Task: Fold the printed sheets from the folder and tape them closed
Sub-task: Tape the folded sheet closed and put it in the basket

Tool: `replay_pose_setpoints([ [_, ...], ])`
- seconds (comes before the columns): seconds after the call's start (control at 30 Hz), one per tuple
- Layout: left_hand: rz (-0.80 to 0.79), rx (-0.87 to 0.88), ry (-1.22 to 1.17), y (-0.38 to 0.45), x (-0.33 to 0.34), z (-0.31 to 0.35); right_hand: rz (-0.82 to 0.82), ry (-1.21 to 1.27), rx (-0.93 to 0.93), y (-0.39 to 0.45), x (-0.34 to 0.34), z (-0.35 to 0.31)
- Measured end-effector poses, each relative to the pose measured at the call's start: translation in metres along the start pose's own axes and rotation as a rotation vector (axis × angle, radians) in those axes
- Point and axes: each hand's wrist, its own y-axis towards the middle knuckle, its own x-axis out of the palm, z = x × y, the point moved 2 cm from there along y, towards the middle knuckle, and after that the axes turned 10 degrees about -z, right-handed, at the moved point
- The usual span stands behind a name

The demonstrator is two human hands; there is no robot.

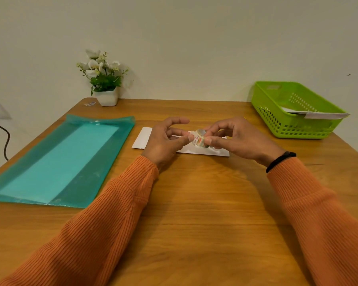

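Nearest the camera, two orange ribbed sleeves (pixel 116 213) reaching forward over a wooden table (pixel 194 203), a black band (pixel 280 161) at the right wrist. Above the table's middle, a small roll of clear tape (pixel 199 138) held up between both hands. Left hand (pixel 165 141) pinching the roll's left side between thumb and a fingertip, index finger raised and loosely curved above. Right hand (pixel 239 139) gripping the roll's right side with thumb and curled fingers. Directly beneath the hands, a folded white sheet (pixel 142 138) lying flat on the wood, partly hidden by them, its left end and near edge showing. To the left, well apart from the sheet, a translucent teal folder (pixel 60 159) lying flat with pale paper visible inside. At the far right corner, a green perforated basket (pixel 293 112) holding white folded papers (pixel 322 115), one edge jutting over its rim. At the far edge by the wall, a white pot of artificial flowers (pixel 105 79). On the wall at left, a socket with a dark cable (pixel 4 137) hanging down.
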Motion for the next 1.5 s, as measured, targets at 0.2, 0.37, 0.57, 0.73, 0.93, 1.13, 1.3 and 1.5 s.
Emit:
replay_pose_setpoints([
  [0.2, 0.043, 0.038, 0.050, 0.000, 0.001, -0.002, 0.004, -0.060, 0.020, 0.000, 0.000, -0.001],
  [0.37, 0.094, 0.104, 0.097, -0.001, 0.001, -0.001, 0.050, -0.065, 0.036, 0.001, 0.001, 0.000],
  [0.57, 0.078, 0.140, 0.151, 0.000, 0.003, 0.003, 0.075, -0.095, 0.046, 0.002, -0.001, 0.002],
  [0.73, 0.101, 0.206, 0.244, -0.001, 0.005, 0.004, 0.084, -0.121, 0.045, 0.003, -0.001, 0.003],
  [0.93, 0.129, 0.390, 0.504, -0.011, 0.013, 0.010, 0.139, -0.127, 0.043, 0.003, -0.002, 0.003],
  [1.13, 0.161, 0.482, 0.711, -0.014, 0.016, 0.010, 0.150, -0.073, -0.007, 0.003, -0.002, 0.003],
  [1.3, 0.244, 0.489, 0.713, -0.013, 0.010, 0.010, 0.184, -0.079, -0.064, 0.002, -0.004, 0.003],
  [1.5, 0.245, 0.448, 0.727, -0.009, 0.010, 0.006, 0.219, -0.141, -0.126, 0.003, -0.004, 0.003],
])
